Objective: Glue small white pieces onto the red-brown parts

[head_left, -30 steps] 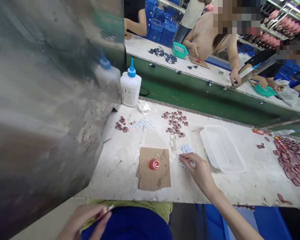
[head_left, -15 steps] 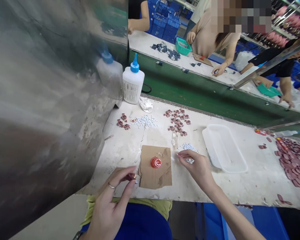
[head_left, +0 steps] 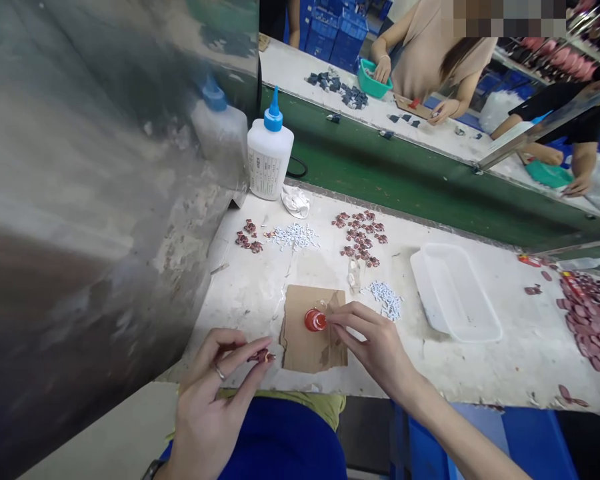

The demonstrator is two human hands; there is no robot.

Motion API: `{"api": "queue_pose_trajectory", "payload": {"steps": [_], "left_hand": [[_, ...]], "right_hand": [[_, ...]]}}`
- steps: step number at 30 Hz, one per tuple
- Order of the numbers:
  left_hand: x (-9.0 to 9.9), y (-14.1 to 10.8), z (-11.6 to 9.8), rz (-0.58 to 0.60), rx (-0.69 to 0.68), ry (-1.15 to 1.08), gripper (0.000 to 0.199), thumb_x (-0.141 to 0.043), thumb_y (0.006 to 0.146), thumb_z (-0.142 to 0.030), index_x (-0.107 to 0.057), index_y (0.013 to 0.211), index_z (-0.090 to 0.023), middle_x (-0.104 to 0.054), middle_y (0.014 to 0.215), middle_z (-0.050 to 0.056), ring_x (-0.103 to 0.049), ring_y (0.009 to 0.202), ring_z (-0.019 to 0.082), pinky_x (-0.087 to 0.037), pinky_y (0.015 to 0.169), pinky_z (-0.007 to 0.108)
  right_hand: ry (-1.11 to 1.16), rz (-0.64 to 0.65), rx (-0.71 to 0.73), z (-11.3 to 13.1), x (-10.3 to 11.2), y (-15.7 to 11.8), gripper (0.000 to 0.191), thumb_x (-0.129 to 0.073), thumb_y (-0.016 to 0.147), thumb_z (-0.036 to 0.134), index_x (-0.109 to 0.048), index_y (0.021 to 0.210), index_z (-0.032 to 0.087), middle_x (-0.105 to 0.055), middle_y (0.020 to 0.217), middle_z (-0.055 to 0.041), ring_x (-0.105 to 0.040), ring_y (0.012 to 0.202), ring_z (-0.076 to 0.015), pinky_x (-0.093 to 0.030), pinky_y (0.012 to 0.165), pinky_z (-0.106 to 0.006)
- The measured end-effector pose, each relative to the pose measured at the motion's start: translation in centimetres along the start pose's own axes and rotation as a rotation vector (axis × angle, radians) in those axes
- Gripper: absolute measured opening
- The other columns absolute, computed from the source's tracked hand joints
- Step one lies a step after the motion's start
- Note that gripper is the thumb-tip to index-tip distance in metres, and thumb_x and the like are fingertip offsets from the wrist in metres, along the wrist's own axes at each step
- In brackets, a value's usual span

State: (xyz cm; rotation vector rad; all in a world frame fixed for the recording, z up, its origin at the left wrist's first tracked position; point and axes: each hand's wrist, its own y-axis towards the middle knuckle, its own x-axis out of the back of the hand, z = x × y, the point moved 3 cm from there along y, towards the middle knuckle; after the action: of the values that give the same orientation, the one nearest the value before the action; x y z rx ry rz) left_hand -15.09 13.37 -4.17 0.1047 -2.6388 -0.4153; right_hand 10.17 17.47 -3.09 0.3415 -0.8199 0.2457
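Note:
My left hand [head_left: 220, 393] pinches a small dark red piece [head_left: 261, 357] between thumb and fingers, just left of a cardboard sheet [head_left: 300, 357]. On that cardboard stands a small red cap-like pot [head_left: 314, 320]. The fingertips of my right hand [head_left: 375, 343] are pressed together at the pot's right rim; whatever they hold is too small to make out. Behind the right hand lies a pile of tiny pale blue-white pieces [head_left: 387, 300]. A second such pile [head_left: 295, 237] is farther back, between two groups of assembled dark red pieces [head_left: 361, 237] [head_left: 249, 235].
A white bottle with a blue nozzle [head_left: 271, 150] stands by a metal panel [head_left: 130, 200] on the left, beside crumpled white tissue [head_left: 296, 201]. To the right are a white plastic tray [head_left: 457, 293] and heaped dark red pieces [head_left: 590, 327]. Co-workers sit across a green divider [head_left: 380, 160].
My right hand has moved left from the nearby pale pile to the rim of the red pot. The piece in my left hand has turned and shows more. The view has shifted slightly.

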Motion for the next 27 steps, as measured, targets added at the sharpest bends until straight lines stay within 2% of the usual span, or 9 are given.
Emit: {"api": "queue_pose_trajectory", "payload": {"steps": [4, 7, 11, 15, 19, 22, 27], "left_hand": [[-0.1, 0.4, -0.3, 0.05, 0.024, -0.06, 0.018, -0.072, 0.09, -0.019, -0.074, 0.105, -0.03, -0.07, 0.093, -0.006, -0.07, 0.083, 0.003, -0.055, 0.08, 0.006], [-0.3, 0.3, -0.2, 0.049, 0.107, -0.079, 0.008, -0.078, 0.087, -0.027, -0.074, 0.093, -0.03, -0.077, 0.088, -0.011, -0.075, 0.078, 0.004, -0.056, 0.077, 0.004], [-0.8, -0.1, -0.4, 0.033, 0.215, -0.1, 0.011, -0.081, 0.083, -0.032, -0.077, 0.093, -0.03, -0.079, 0.088, -0.011, -0.078, 0.076, 0.008, -0.059, 0.073, 0.004], [-1.2, 0.3, -2.1, 0.041, 0.121, -0.171, 0.02, -0.078, 0.087, -0.023, -0.075, 0.103, -0.034, -0.079, 0.095, -0.013, -0.078, 0.079, 0.006, -0.059, 0.082, 0.005], [-1.6, 0.9, -3.5, 0.079, 0.016, -0.268, 0.02, -0.077, 0.087, -0.017, -0.072, 0.1, -0.032, -0.078, 0.094, -0.013, -0.076, 0.079, 0.004, -0.061, 0.08, 0.008], [-1.7, 0.9, -3.7, 0.088, 0.038, -0.284, 0.02, -0.077, 0.087, -0.018, -0.074, 0.101, -0.032, -0.079, 0.093, -0.013, -0.076, 0.079, 0.004, -0.061, 0.081, 0.006], [-1.8, 0.7, -3.7, 0.077, 0.082, -0.313, 0.029, -0.079, 0.085, -0.016, -0.075, 0.104, -0.037, -0.079, 0.097, -0.014, -0.077, 0.081, 0.004, -0.061, 0.083, 0.007]], "right_hand": [[0.012, 0.016, -0.007, -0.2, 0.0, -0.1, 0.021, -0.057, 0.101, 0.015, -0.076, 0.104, 0.025, -0.076, 0.099, -0.0058, -0.075, 0.088, -0.0193, -0.064, 0.076, -0.033], [0.04, 0.027, -0.046, -0.4, -0.1, -0.2, 0.023, -0.057, 0.101, 0.014, -0.076, 0.105, 0.025, -0.076, 0.099, -0.0053, -0.075, 0.089, -0.0194, -0.063, 0.077, -0.034], [0.174, -0.067, -0.122, 0.2, 0.2, -0.4, 0.017, -0.064, 0.096, 0.014, -0.076, 0.098, 0.026, -0.077, 0.094, -0.003, -0.074, 0.087, -0.0189, -0.061, 0.075, -0.034], [0.399, -0.139, -0.182, 2.7, 0.5, -0.8, 0.015, -0.071, 0.091, 0.012, -0.076, 0.093, 0.026, -0.077, 0.089, -0.0012, -0.074, 0.085, -0.0176, -0.06, 0.074, -0.032], [0.535, -0.168, -0.147, 5.8, 0.5, -0.9, 0.019, -0.071, 0.088, 0.008, -0.076, 0.094, 0.025, -0.077, 0.09, -0.0019, -0.075, 0.085, -0.0172, -0.062, 0.073, -0.032], [0.584, -0.165, -0.129, 6.9, 0.4, -0.7, 0.023, -0.07, 0.087, 0.005, -0.076, 0.097, 0.025, -0.078, 0.09, -0.0026, -0.075, 0.082, -0.0169, -0.063, 0.07, -0.032], [0.59, -0.167, -0.136, 7.1, 0.3, -0.5, 0.023, -0.072, 0.086, 0.005, -0.078, 0.096, 0.025, -0.079, 0.088, -0.0036, -0.076, 0.079, -0.0178, -0.065, 0.068, -0.032]]}}
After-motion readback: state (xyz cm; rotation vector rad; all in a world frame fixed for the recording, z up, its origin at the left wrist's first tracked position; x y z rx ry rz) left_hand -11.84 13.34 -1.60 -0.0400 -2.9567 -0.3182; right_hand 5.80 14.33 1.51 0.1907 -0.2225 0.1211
